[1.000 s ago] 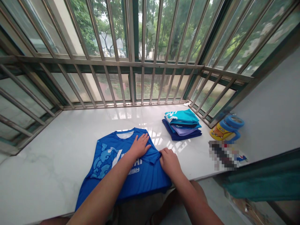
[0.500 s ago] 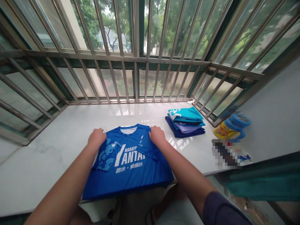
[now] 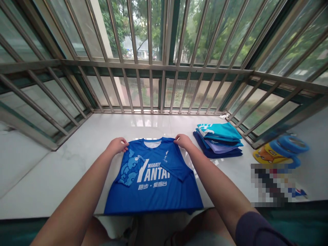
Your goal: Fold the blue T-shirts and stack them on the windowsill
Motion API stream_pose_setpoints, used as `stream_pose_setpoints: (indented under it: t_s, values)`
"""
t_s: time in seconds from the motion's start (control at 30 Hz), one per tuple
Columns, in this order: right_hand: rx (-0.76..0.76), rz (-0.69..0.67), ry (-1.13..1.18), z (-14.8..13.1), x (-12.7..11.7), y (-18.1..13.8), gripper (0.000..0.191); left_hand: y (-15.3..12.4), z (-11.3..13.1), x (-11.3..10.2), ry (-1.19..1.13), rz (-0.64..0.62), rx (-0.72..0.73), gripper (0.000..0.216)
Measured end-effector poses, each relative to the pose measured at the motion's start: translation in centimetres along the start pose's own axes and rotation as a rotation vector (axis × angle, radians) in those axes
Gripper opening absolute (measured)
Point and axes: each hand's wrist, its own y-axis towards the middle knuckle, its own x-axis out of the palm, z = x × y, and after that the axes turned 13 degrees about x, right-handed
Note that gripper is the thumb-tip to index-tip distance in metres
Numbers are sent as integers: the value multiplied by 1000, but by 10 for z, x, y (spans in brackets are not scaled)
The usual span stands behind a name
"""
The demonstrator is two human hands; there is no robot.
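A blue printed T-shirt (image 3: 151,181) lies face up on the white marble sill (image 3: 64,164), both sleeves folded inward. My left hand (image 3: 118,145) pinches the shirt's left shoulder at its far edge. My right hand (image 3: 182,140) pinches the right shoulder beside the collar. Both hands are closed on the cloth. The shirt's hem hangs slightly over the sill's near edge.
A stack of folded blue and teal shirts (image 3: 218,139) sits to the right on the sill. Further right stands a yellow mug with a blue lid (image 3: 280,152) and a blurred-out flat item (image 3: 274,184). Metal window bars (image 3: 159,68) fence the far and side edges.
My hands left the folded right sleeve and went to the shirt's two shoulders, gripping them. The view has shifted left and down, so the shirt shows its full print.
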Motion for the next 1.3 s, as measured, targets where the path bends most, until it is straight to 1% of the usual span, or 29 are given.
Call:
stream_pose_setpoints:
  t_s: [0.07,0.13,0.17,0.23,0.27,0.33,0.4,0.43,0.5,0.57,0.63,0.7,0.77,0.83,0.93,1.0,1.1,1.23,1.3]
  values:
    - [-34,56,38,14,-3,-21,20,-25,-7,-2,-90,34,60,37]
    - [-78,120,74,36,0,-47,15,-59,-22,0,-142,101,165,38]
    - [-108,153,85,49,5,-61,14,-77,-33,3,-134,140,225,38]
    - [-191,205,74,77,19,-89,15,-112,-55,11,-44,144,316,35]
    - [-238,203,45,90,27,-101,17,-128,-66,17,-1,118,360,33]
    - [-309,147,-44,112,41,-122,24,-152,-82,27,75,51,455,30]
    - [-338,82,-106,125,50,-136,31,-165,-90,34,141,27,532,32]
    - [-341,70,-109,127,52,-141,33,-167,-90,35,171,44,552,34]
    - [-335,96,-70,123,50,-143,35,-162,-83,36,218,108,561,37]
    - [-330,147,-35,110,45,-139,31,-149,-70,34,263,155,561,39]
    - [-319,180,-47,93,40,-129,29,-131,-56,33,314,148,550,39]
    - [-298,153,-106,76,37,-116,31,-112,-43,32,375,54,513,41]
    - [-272,89,-173,64,37,-103,38,-94,-35,31,421,-85,469,42]
    - [-247,26,-219,58,38,-92,42,-79,-30,28,435,-189,436,35]
    - [-218,-34,-239,55,38,-78,27,-60,-27,21,428,-255,414,16]
    - [-204,-46,-242,53,36,-69,20,-47,-24,16,419,-278,408,8]
    - [-177,2,-232,44,28,-51,19,-26,-14,9,405,-233,412,9]
    - [-138,117,-199,23,5,-26,21,1,8,-3,406,-49,422,13]
    - [-137,181,-174,14,-10,-22,22,5,20,-11,407,49,435,16]
